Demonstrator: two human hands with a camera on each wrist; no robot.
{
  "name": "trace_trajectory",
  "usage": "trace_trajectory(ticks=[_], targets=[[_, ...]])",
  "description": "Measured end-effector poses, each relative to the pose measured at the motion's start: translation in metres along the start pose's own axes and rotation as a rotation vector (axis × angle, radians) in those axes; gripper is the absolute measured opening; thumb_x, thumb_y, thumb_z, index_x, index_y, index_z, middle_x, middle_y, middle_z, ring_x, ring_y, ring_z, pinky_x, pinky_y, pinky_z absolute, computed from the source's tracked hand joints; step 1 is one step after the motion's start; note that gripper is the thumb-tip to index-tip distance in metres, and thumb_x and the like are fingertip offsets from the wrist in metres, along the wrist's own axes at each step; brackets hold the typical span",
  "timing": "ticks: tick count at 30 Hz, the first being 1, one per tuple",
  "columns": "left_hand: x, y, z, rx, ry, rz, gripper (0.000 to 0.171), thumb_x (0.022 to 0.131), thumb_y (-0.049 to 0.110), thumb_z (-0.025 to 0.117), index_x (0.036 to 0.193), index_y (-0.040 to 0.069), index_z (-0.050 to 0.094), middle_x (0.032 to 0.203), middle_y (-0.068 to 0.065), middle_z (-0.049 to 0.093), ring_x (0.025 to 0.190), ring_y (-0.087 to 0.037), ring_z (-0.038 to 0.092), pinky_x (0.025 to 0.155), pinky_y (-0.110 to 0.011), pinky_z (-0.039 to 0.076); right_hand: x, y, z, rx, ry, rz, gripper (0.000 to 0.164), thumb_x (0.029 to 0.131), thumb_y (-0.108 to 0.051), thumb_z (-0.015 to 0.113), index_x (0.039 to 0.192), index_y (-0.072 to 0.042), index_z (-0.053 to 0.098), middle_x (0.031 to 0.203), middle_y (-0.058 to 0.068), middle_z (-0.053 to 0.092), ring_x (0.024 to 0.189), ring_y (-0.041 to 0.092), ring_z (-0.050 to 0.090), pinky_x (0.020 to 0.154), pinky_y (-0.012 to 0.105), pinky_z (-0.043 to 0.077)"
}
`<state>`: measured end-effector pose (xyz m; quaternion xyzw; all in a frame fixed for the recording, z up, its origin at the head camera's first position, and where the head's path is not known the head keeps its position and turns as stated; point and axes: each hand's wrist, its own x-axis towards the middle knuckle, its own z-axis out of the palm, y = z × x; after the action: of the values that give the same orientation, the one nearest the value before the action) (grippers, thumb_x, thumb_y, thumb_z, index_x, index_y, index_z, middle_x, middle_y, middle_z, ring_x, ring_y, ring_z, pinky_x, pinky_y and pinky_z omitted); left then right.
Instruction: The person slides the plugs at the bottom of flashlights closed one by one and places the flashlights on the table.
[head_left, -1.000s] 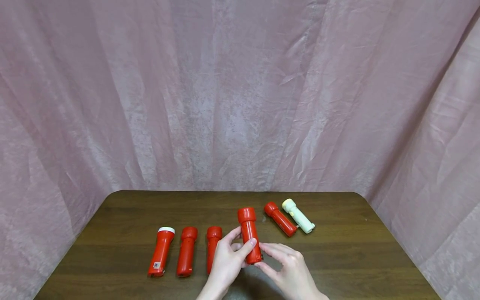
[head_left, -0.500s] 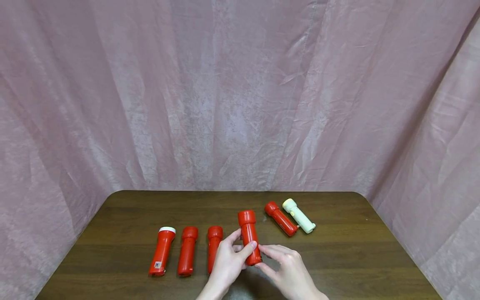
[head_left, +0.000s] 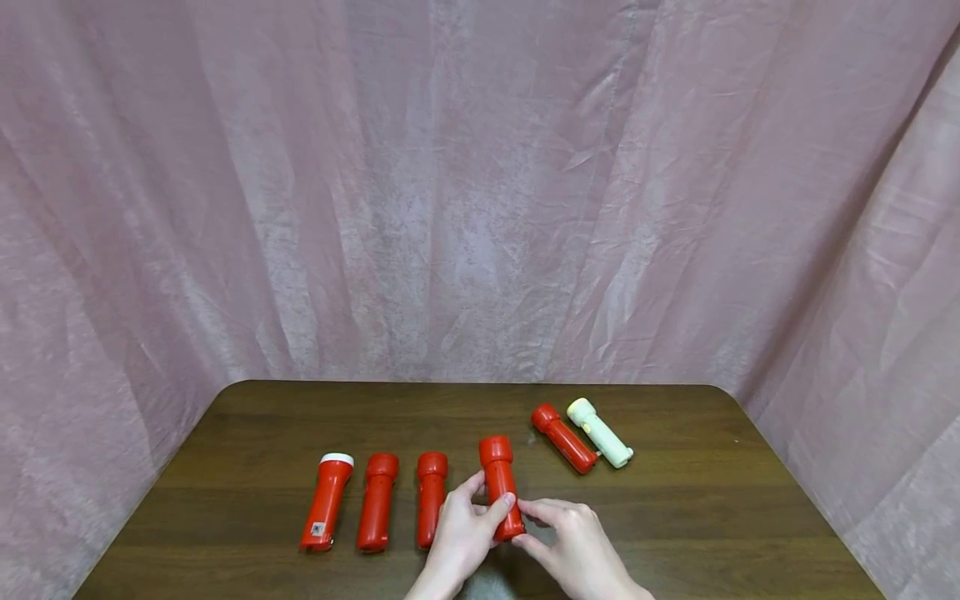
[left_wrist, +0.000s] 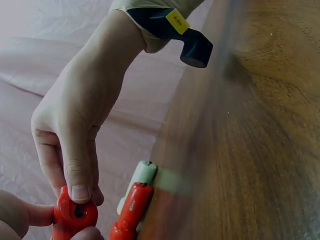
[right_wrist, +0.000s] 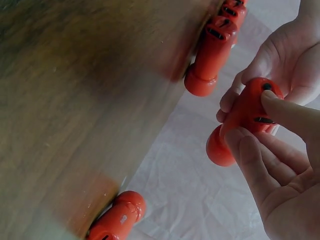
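In the head view a red flashlight (head_left: 498, 487) is held near the front middle, head pointing away and tail toward the person. My left hand (head_left: 467, 522) grips its body, thumb along the top. My right hand (head_left: 573, 542) pinches the tail end from the right. The right wrist view shows the right thumb (right_wrist: 285, 111) pressing on the tail face beside a dark round spot, and the other fingers lie against the flashlight's side. From the left wrist view, my right hand (left_wrist: 80, 115) reaches down to the tail, which has a dark hole.
Left of the hands lie a white-rimmed red flashlight (head_left: 326, 502) and two red flashlights, one at centre-left (head_left: 377, 502) and another (head_left: 431, 500) beside the left hand. At the right lie a red flashlight (head_left: 564, 439) and a pale green one (head_left: 600, 432). Pink curtains (head_left: 465, 208) surround the wooden table (head_left: 712, 500).
Both hands and the held flashlight have come slightly lower and nearer in the head view. The grip looks the same, and the other flashlights stay in place.
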<state>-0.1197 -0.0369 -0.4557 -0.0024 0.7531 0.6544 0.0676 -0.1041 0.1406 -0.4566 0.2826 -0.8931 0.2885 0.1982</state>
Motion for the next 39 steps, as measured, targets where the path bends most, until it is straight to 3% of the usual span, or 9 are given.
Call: trace_trajectory(ticks=[6,13,21,26,30,39], targets=[[0.002,-0.006,-0.001,0.078,0.002,0.032,0.067,0.097,0.019,0.074,0.144,-0.02,0.048,0.113,-0.022,0.072,0.081,-0.02,0.077,0.063,-0.031,0.064,0.001,0.0,-0.001,0.06,-0.101,0.089,0.032,0.082,-0.016,0.09,0.11,-0.005,0.081,0.103,0.007,0.084,0.085,0.016,0.079,0.073,0.025,0.064],[0.005,-0.011,-0.003,0.178,-0.022,0.051,0.038,0.097,0.021,0.073,0.127,-0.002,0.067,0.098,-0.008,0.073,0.065,-0.012,0.071,0.053,-0.026,0.057,0.003,0.001,-0.001,0.111,-0.219,0.168,0.034,0.083,-0.016,0.089,0.112,-0.002,0.08,0.106,0.011,0.083,0.088,0.02,0.08,0.075,0.026,0.064],[0.009,-0.014,-0.004,0.304,0.007,0.077,0.026,0.095,0.023,0.074,0.112,0.003,0.071,0.089,-0.003,0.071,0.061,-0.008,0.064,0.054,-0.023,0.05,0.005,0.004,0.005,0.095,-0.235,0.145,0.03,0.082,-0.013,0.089,0.109,-0.003,0.081,0.103,0.009,0.083,0.088,0.018,0.08,0.074,0.024,0.063],[0.013,-0.018,-0.004,0.437,0.047,0.116,0.038,0.093,0.025,0.075,0.117,-0.004,0.071,0.087,-0.005,0.071,0.072,-0.012,0.06,0.063,-0.026,0.047,0.005,0.006,0.009,0.058,-0.262,0.136,0.03,0.081,-0.012,0.089,0.109,-0.003,0.081,0.102,0.007,0.084,0.088,0.015,0.079,0.074,0.025,0.063],[0.013,-0.021,-0.002,0.507,0.08,0.167,0.045,0.091,0.025,0.077,0.12,-0.009,0.07,0.091,-0.011,0.076,0.08,-0.022,0.066,0.069,-0.035,0.054,0.005,0.008,0.012,0.036,-0.281,0.12,0.03,0.08,-0.012,0.09,0.108,-0.004,0.081,0.101,0.006,0.084,0.088,0.012,0.078,0.074,0.025,0.063],[0.013,-0.023,-0.002,0.551,0.099,0.192,0.045,0.091,0.026,0.078,0.118,-0.009,0.071,0.092,-0.014,0.077,0.083,-0.028,0.07,0.071,-0.04,0.056,0.007,0.012,0.016,0.018,-0.315,0.106,0.026,0.081,-0.013,0.09,0.105,-0.008,0.082,0.097,0.001,0.083,0.081,0.002,0.07,0.067,0.023,0.056]])
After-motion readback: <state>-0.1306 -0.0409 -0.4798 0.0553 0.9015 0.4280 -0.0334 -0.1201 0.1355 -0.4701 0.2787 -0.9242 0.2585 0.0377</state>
